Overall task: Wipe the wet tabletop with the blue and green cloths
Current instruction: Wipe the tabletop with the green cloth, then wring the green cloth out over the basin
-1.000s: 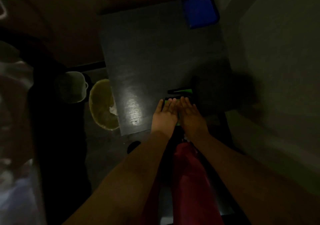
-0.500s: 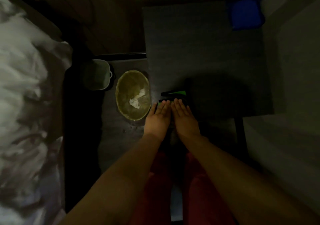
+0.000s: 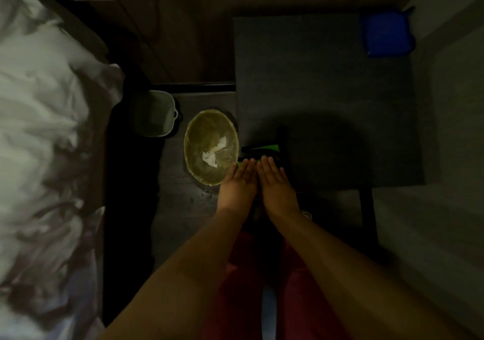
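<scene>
The dark square tabletop [image 3: 324, 83] lies ahead of me in dim light. A green cloth [image 3: 265, 148] sits at its near left corner, mostly covered by my hands. My left hand [image 3: 239, 182] and my right hand [image 3: 275, 182] lie side by side, fingers straight, pressing flat on the green cloth. A blue cloth [image 3: 386, 34] rests on the far right corner of the table, away from both hands.
A yellowish round bin [image 3: 210, 147] with white crumpled paper stands on the floor just left of the table. A pale square bucket [image 3: 154, 113] is beside it. White bedding [image 3: 44, 130] fills the left. A pale wall [image 3: 450, 130] borders the table's right.
Both hands with the green cloth have slid from the table's near middle to its near left corner. The camera view has swung left, showing more bedding.
</scene>
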A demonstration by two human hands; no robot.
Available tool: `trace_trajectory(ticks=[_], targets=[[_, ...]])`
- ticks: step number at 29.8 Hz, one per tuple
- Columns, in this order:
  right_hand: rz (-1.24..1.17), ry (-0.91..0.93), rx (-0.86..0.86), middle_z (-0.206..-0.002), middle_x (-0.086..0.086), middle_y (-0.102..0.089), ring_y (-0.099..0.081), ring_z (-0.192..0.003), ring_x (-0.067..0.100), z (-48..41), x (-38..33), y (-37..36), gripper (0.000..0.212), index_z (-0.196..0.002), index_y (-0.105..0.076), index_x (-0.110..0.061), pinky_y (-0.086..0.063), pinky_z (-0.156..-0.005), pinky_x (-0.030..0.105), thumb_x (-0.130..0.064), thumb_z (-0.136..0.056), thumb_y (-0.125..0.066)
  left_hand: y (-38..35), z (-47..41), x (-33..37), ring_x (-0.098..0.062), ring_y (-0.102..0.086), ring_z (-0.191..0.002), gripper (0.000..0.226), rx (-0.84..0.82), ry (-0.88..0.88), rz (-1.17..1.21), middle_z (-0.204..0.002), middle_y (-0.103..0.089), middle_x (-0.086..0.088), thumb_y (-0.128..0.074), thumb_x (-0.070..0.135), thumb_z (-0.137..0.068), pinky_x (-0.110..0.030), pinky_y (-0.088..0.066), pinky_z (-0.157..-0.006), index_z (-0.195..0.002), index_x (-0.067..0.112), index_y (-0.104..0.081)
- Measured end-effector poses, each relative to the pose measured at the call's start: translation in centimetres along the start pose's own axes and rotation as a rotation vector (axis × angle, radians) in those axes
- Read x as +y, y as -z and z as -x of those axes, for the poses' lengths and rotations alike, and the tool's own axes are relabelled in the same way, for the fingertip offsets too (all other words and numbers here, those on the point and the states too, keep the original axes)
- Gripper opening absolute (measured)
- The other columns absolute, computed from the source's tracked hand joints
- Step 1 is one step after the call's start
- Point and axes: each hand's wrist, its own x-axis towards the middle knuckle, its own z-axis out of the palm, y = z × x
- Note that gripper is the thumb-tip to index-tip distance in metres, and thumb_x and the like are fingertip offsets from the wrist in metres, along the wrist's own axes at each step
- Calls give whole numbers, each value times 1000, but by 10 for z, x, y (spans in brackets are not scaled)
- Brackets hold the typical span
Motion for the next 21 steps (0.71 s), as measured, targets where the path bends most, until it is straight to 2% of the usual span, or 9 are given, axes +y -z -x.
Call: trace_trajectory(ticks=[7,13,18,21], targets=[[-9,34,7,-159,6,16,15,-147,20,-8,6,10,60,-149,11,-9,6,-119,35,-15,-101,-23,6,-10,0,-23,-1,-147,62,6,12,44,-159,-4,-10,-36,17,-97,-38,-3,-119,-149,5,-3],[-78,40,46,-160,4,13,12,-147,18,-35,11,26,57,-151,7,-11,5,-120,33,-12,-101,-21,23,-33,-10,-24,-4,-147,72,43,61,167,-159,-3,-11,-49,8,-92,-33,-9,-121,-149,3,-6],[-110,60,84,-160,5,11,11,-147,18,-56,13,39,57,-151,5,-12,5,-119,33,-13,-102,-23,28,-53,-23,-20,-8,-147,55,136,89,264,-159,-6,-8,-33,5,-98,-28,-14,-119,-149,5,-12],[-111,75,102,-160,4,10,10,-148,18,-71,13,48,55,-151,4,-12,5,-119,33,-13,-102,-22,35,-64,-35,-18,-10,-147,58,137,95,313,-159,-8,-6,-35,2,-97,-26,-18,-116,-150,8,-12]])
